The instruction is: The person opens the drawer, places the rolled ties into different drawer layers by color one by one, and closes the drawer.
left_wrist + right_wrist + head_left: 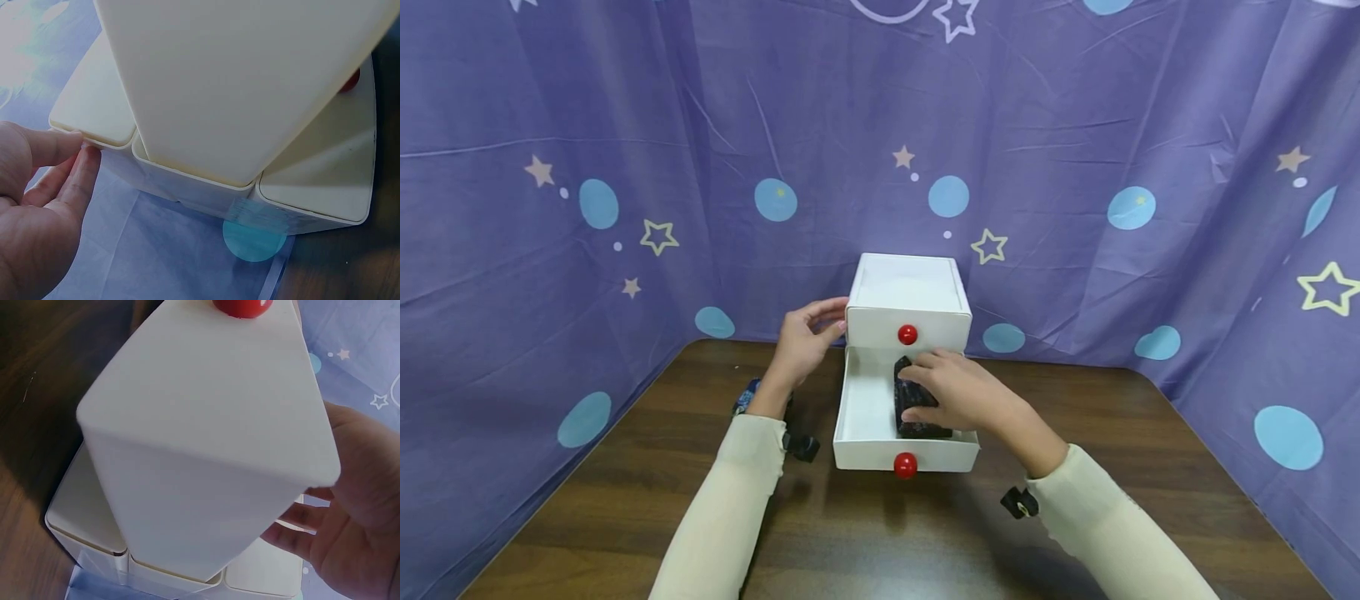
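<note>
A white drawer cabinet [910, 283] with red knobs stands on the table. Its middle drawer [865, 400] is pulled out and holds a black oblong object [917, 429] with a mottled, shiny surface; its kind is unclear. My right hand [955, 392] reaches in from the right and grips this object, thumb and fingers spread across it. In the right wrist view the drawer's wall hides those fingertips. My left hand [805, 342] touches the cabinet's upper left side, fingers fairly straight; in the left wrist view its fingertips [92, 156] lie against the side edge of the top section.
The brown wooden table [850, 550] extends around the cabinet. A purple curtain [1037, 100] with stars and dots hangs behind and at both sides. The pulled-out drawer's front, with its red knob [906, 465], juts toward me. A drawer [319, 181] below it is closed.
</note>
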A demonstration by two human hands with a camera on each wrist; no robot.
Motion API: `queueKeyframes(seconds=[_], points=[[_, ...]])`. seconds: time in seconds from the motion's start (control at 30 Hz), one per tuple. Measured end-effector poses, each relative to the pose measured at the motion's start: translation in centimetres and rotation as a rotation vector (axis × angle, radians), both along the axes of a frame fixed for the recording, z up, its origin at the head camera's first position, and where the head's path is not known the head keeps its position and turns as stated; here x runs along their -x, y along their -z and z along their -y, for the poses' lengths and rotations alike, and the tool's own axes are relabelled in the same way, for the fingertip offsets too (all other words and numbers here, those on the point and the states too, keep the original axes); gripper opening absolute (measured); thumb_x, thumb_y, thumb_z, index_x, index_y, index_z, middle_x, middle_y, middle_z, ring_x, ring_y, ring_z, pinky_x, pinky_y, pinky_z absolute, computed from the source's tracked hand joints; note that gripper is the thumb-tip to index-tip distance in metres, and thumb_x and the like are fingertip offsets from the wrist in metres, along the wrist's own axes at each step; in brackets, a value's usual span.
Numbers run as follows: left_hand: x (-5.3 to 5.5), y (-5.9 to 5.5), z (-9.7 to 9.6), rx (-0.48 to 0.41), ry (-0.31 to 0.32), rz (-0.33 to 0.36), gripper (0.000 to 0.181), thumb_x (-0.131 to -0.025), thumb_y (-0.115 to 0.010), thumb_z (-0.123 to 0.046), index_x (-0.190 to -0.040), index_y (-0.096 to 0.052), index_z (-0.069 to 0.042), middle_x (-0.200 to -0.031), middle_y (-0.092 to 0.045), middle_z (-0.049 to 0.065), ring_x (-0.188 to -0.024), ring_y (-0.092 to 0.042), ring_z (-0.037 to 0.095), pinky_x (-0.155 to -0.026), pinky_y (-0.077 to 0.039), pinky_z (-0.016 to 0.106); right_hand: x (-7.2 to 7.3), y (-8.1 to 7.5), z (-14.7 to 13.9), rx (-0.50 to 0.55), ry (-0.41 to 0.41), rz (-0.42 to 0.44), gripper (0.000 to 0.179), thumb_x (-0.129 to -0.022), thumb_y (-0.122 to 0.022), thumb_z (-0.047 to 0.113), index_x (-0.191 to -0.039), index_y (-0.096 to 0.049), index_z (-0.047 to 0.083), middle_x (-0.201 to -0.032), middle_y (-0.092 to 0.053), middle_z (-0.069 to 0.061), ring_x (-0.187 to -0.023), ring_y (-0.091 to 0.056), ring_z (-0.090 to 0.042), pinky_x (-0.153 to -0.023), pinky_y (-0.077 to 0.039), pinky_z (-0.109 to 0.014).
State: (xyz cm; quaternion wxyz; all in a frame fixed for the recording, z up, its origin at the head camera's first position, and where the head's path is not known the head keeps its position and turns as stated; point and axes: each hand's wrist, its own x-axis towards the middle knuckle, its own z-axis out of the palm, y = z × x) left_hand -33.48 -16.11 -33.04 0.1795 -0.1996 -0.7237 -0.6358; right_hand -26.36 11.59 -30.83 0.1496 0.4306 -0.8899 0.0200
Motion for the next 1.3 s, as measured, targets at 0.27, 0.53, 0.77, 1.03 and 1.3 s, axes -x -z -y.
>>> queueKeyframes(seconds=[0.27, 0.53, 0.77, 1.03, 1.3], points=[[-0.2, -0.1, 0.0, 0.005, -0.003, -0.008, 0.036, -0.095, -0.071, 0.000, -0.130, -0.069, -0.003, -0.123, -0.070, 0.016, -0.117, -0.065, 0.026, -0.102, -0.053, 0.035, -0.4, -0.2, -0.3, 0.056, -0.086, -0.114, 0.048, -0.093, -0.076, 0.042, -0.128, -0.070, 0.010, -0.118, -0.068, -0.004, -0.106, -0.062, -0.022, -0.092, -0.054, -0.039], [-0.1, -0.1, 0.0, -0.005, 0.004, -0.011, 0.036, -0.094, -0.071, 0.002, -0.130, -0.069, -0.002, -0.123, -0.070, 0.016, -0.116, -0.066, 0.025, -0.101, -0.054, 0.033, -1.0, 0.0, -0.2, 0.098, -0.238, -0.255, 0.041, -0.092, -0.078, 0.035, -0.124, -0.070, 0.011, -0.115, -0.067, -0.003, -0.103, -0.060, -0.023, -0.088, -0.054, -0.038], [-0.1, -0.1, 0.0, 0.002, 0.002, -0.019, 0.036, -0.095, -0.071, 0.000, -0.131, -0.068, -0.002, -0.122, -0.071, 0.016, -0.116, -0.066, 0.025, -0.101, -0.053, 0.033, -2.2, 0.1, 0.0, 0.086, -0.297, -0.324, 0.041, -0.092, -0.077, 0.033, -0.126, -0.069, 0.010, -0.118, -0.067, -0.006, -0.105, -0.060, -0.026, -0.087, -0.054, -0.039], [-0.1, -0.1, 0.1, 0.005, 0.013, -0.015, 0.037, -0.095, -0.071, -0.001, -0.132, -0.067, -0.002, -0.124, -0.070, 0.018, -0.118, -0.065, 0.028, -0.105, -0.051, 0.037, -3.0, 0.8, 0.6, 0.076, -0.396, -0.443, 0.037, -0.092, -0.077, 0.031, -0.121, -0.070, 0.011, -0.114, -0.068, -0.006, -0.100, -0.060, -0.024, -0.089, -0.053, -0.037], [-0.3, -0.2, 0.1, -0.008, 0.017, -0.011, 0.037, -0.096, -0.070, 0.000, -0.132, -0.067, -0.001, -0.125, -0.068, 0.021, -0.120, -0.064, 0.031, -0.106, -0.050, 0.039, -3.8, 1.6, 0.9, 0.046, -0.444, -0.514, 0.039, -0.092, -0.073, 0.035, -0.124, -0.067, 0.012, -0.115, -0.068, -0.004, -0.101, -0.061, -0.023, -0.084, -0.054, -0.035]])
